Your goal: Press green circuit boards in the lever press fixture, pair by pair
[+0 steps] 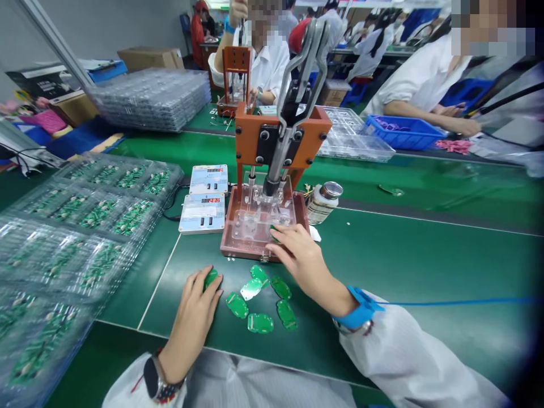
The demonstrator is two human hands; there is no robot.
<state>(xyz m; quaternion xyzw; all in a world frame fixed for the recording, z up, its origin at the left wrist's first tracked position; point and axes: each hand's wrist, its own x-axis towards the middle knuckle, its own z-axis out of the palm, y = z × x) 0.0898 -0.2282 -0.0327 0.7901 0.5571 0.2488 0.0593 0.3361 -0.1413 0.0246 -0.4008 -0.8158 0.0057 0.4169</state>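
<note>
While one green board (211, 277) sits at the table (425, 255), the fingers of the left hand (196, 306) are closed about its edges. A second board (276, 232), mostly hidden, is at the right hand (306, 259), over the front of the orange press (249, 127); whether those fingers grip it, cannot tell. Loose boards (260, 323) lie flat between the hands. Press lever (308, 68) upright; display boxes (202, 212) at left, bottle (325, 204) at right. Far left: clear trays (136, 241) holding small green parts.
</note>
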